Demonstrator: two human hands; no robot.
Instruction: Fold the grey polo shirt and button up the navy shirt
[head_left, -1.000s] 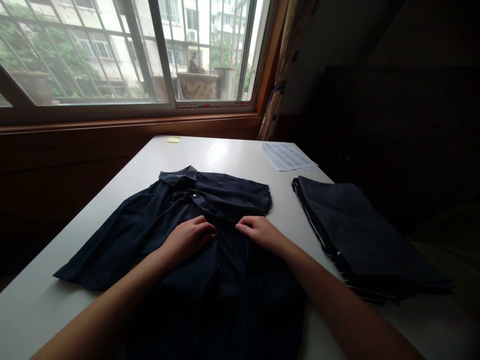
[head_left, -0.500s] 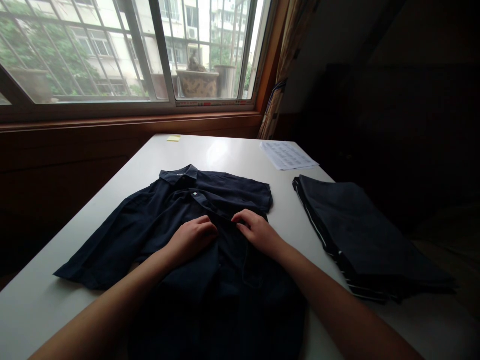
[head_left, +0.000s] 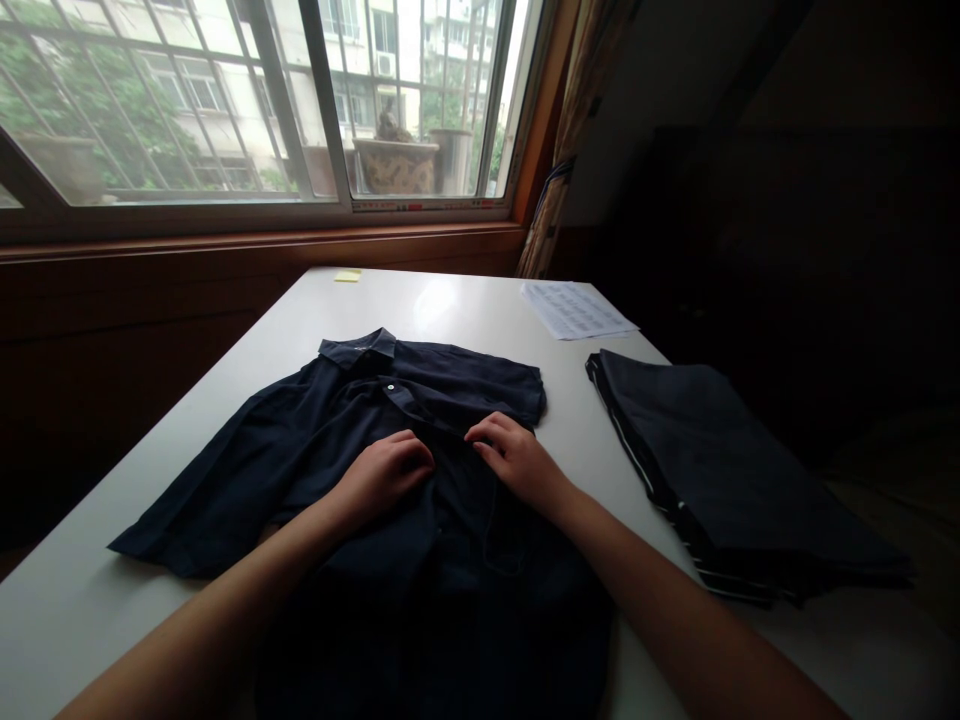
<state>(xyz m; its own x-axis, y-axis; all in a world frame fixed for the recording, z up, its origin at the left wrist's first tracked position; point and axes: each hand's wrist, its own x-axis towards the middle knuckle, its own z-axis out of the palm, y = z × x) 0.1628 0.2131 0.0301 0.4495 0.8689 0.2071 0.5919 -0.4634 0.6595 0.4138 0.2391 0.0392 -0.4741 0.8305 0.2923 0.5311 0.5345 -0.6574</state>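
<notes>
A dark navy short-sleeved shirt (head_left: 300, 450) lies spread face up on the white table (head_left: 465, 310), collar toward the window. My left hand (head_left: 382, 475) rests on the shirt's front, fingers curled and pinching the fabric at the button placket. My right hand (head_left: 517, 460) lies just beside it, fingers bent and pinching the opposite edge of the placket. The two hands almost touch over the chest. One white button shows just below the collar.
A folded pile of dark clothes (head_left: 720, 480) with white stripes at its edge lies at the right of the table. A printed sheet of paper (head_left: 574, 310) lies at the back right, and a yellow sticky note (head_left: 346, 276) near the window sill.
My right hand has slid a little left and up along the placket, closer to my left hand. The left hand has barely moved.
</notes>
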